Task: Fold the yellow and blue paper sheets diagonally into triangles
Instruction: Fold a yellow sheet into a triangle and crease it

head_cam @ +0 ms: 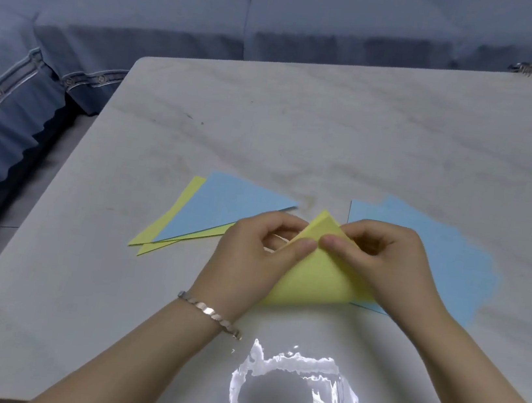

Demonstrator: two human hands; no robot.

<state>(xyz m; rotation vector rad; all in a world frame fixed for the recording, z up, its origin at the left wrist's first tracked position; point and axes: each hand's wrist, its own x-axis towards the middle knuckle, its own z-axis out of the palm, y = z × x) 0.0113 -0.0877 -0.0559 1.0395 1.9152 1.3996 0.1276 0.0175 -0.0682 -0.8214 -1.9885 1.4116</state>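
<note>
So, you are partway through a fold. The yellow sheet (312,276) sits at the lower centre of the frame, its near part curving up off the counter (303,121) and its corners brought together into a peak. Your left hand (250,257) and right hand (396,264) meet at that peak. The fingers (303,244) of each hand are curled and pinch the doubled paper, thumbs almost touching. The bend at the bottom looks rounded rather than pressed, so I judge that the crease is not yet made.

Done, as far as it shows: just left of your hands a blue triangle (222,209) lies flat on top of folded yellow paper (165,225), whose edges stick out at the lower left. How many yellow pieces lie there cannot be told.

Left to do: match the corners, lay this sheet down and run the crease flat. After that comes the flat blue paper (464,263) at the right of the frame, partly under your right hand and the yellow sheet. It appears unfolded, though its number of sheets is unclear. By that reckoning you are somewhere near the middle of the task.
</note>
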